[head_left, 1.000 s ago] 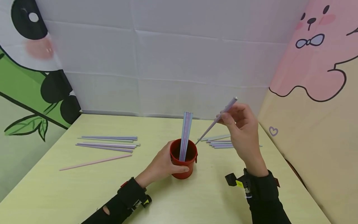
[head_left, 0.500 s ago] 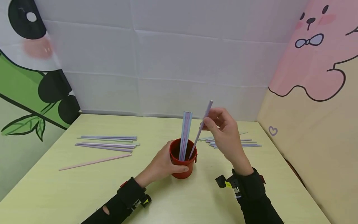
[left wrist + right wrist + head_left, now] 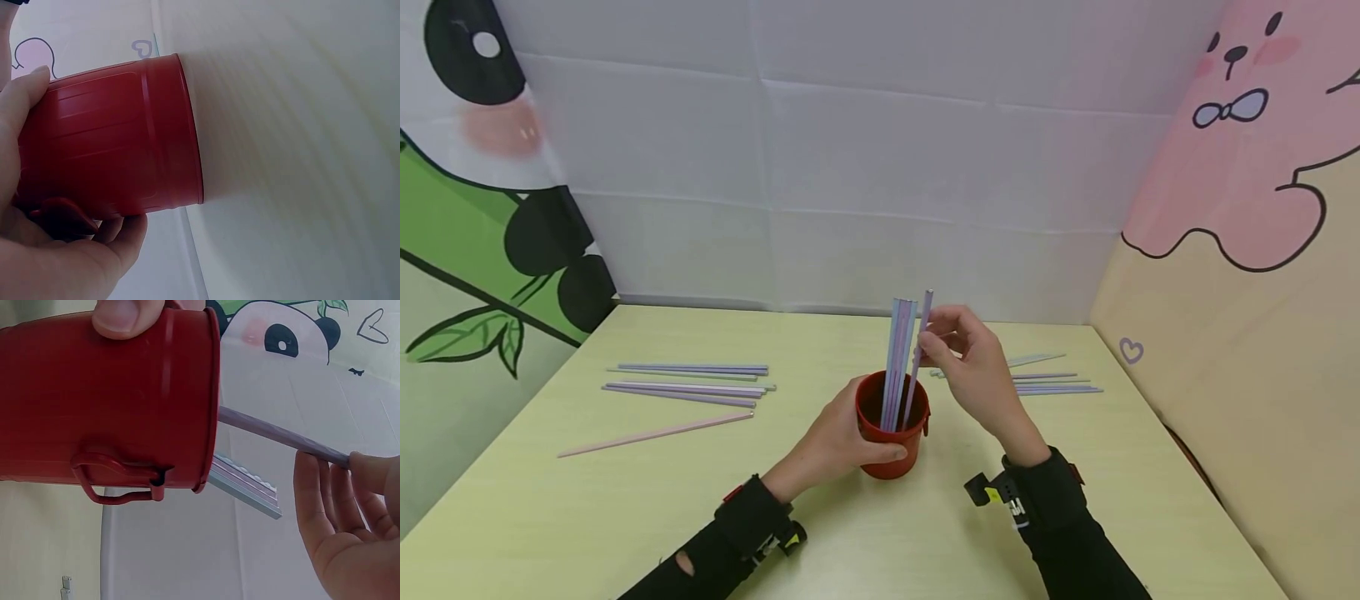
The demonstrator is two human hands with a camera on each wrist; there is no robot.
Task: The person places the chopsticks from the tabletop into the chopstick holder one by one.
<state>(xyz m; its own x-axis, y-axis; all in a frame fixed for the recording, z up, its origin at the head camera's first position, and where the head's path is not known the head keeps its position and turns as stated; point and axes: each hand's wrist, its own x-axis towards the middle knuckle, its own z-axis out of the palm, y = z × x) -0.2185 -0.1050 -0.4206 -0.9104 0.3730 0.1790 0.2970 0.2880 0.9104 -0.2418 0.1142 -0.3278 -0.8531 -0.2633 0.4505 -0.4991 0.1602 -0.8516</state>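
A small red metal bucket (image 3: 891,465) stands on the table, tilted slightly in the head view; my left hand (image 3: 838,437) grips it round its side. The left wrist view shows the fingers and thumb about the bucket's wall (image 3: 112,131). Inside leans a tight bundle of pale blue and lilac sticks (image 3: 898,358). My right hand (image 3: 966,362) pinches a thin lilac stick (image 3: 925,310) between thumb and fingers, high above the rim. Its lower end is inside the bucket, right of the bundle; the right wrist view shows the stick (image 3: 275,433) slanting out of the mouth.
On the left of the table (image 3: 662,517) lie several lilac and pale green sticks (image 3: 688,392) and one pink stick (image 3: 655,435). More sticks (image 3: 1056,385) lie at the right, partly behind my right hand. A white cloth backdrop (image 3: 865,167) rises behind the table.
My right hand has moved left and slightly down, bringing the lilac stick from beside the rim into the bucket and closer to upright. My left hand and the bucket have stayed put.
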